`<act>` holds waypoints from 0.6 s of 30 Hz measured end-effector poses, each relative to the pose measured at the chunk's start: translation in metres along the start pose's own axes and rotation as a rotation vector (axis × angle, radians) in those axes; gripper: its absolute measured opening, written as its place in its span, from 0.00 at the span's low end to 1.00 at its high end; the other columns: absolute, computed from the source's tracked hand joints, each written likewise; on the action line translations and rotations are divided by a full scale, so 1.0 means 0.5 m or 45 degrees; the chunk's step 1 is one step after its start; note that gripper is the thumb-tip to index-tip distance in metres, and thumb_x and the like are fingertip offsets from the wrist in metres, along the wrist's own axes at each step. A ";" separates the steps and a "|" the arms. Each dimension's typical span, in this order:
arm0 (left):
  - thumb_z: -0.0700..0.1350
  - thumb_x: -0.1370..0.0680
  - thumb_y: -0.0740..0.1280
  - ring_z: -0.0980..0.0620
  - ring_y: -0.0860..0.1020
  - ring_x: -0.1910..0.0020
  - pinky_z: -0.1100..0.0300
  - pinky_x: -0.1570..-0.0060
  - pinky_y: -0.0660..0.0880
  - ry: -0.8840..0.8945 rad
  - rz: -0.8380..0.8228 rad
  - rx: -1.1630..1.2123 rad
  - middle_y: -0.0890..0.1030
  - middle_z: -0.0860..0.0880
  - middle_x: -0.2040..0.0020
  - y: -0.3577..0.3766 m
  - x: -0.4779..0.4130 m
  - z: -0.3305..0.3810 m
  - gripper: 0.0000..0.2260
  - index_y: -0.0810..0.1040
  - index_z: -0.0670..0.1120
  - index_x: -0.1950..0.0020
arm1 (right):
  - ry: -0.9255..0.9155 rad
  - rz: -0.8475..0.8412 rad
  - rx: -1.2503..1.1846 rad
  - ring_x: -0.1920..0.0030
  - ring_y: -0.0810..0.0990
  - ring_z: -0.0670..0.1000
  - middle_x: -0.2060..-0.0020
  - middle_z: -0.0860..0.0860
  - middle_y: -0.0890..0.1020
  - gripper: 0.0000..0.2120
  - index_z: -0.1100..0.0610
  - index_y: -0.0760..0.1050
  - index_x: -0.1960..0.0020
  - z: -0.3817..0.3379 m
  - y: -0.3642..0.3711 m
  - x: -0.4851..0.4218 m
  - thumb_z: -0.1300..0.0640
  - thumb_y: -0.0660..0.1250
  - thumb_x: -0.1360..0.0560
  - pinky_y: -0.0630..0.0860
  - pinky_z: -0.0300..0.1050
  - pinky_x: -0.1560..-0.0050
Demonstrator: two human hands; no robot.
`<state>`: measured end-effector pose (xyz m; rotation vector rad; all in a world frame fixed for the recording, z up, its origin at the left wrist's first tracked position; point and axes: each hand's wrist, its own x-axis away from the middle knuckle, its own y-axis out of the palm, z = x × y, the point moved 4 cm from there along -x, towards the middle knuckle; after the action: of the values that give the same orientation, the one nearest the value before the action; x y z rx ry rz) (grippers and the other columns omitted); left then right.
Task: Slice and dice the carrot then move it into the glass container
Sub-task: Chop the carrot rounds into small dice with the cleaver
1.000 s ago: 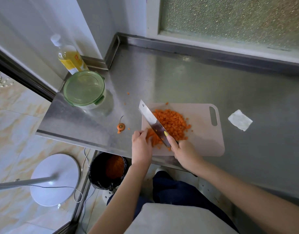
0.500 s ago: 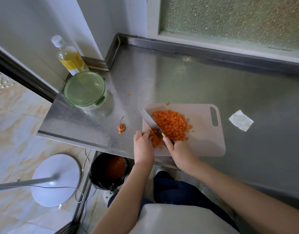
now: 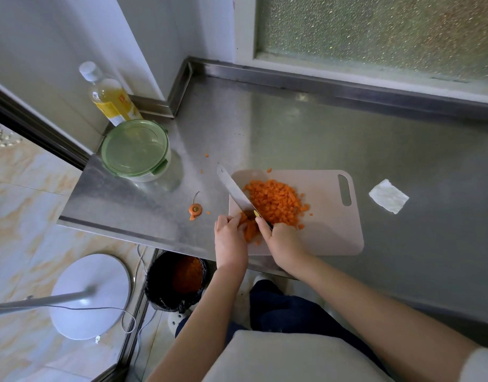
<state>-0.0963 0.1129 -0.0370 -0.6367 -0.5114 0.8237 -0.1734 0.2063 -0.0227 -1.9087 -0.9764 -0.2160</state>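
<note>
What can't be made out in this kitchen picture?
All head view:
- Handle of the knife: hidden inside the right hand.
- Fingertips of the left hand at the diced carrot: behind its own knuckles.
- Contents of the glass container: the green lid covers it.
- Label on the bottle: too small to read.

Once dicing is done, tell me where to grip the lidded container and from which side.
Grip the container round its glass wall under the lid, coming from its right, probably: it is round and squat, the bottle stands close behind, and the counter ends at its left.
</note>
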 end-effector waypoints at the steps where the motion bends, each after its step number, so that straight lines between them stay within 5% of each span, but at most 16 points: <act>1: 0.33 0.22 0.62 0.48 0.71 0.53 0.67 0.57 0.64 -0.008 0.008 0.009 0.70 0.46 0.57 0.000 0.000 -0.001 0.08 0.81 0.39 0.50 | 0.009 0.002 -0.013 0.73 0.69 0.51 0.75 0.51 0.70 0.30 0.58 0.65 0.73 0.001 -0.006 -0.003 0.40 0.50 0.20 0.66 0.44 0.65; 5: 0.34 0.22 0.62 0.48 0.71 0.52 0.69 0.55 0.64 -0.035 0.010 0.050 0.70 0.46 0.56 0.009 0.000 0.007 0.08 0.80 0.39 0.48 | 0.010 0.012 -0.074 0.71 0.69 0.53 0.75 0.53 0.70 0.29 0.58 0.63 0.73 0.017 -0.028 -0.018 0.41 0.52 0.19 0.63 0.45 0.69; 9: 0.36 0.22 0.63 0.49 0.71 0.51 0.71 0.55 0.64 -0.017 -0.001 0.051 0.71 0.46 0.54 0.030 0.007 0.021 0.08 0.80 0.39 0.46 | 0.004 -0.005 -0.129 0.63 0.77 0.61 0.69 0.61 0.77 0.30 0.60 0.66 0.72 0.035 -0.038 -0.040 0.40 0.52 0.20 0.74 0.49 0.57; 18: 0.43 0.24 0.67 0.52 0.64 0.47 0.73 0.48 0.57 0.094 -0.062 -0.043 0.67 0.50 0.51 0.019 0.029 0.015 0.10 0.77 0.42 0.44 | -0.096 -0.047 -0.227 0.70 0.70 0.57 0.75 0.56 0.70 0.31 0.59 0.62 0.74 0.039 -0.051 -0.038 0.39 0.51 0.20 0.70 0.48 0.60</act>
<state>-0.0975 0.1320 -0.0360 -0.6808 -0.4731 0.7444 -0.2086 0.2181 -0.0260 -2.0744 -1.0738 -0.2617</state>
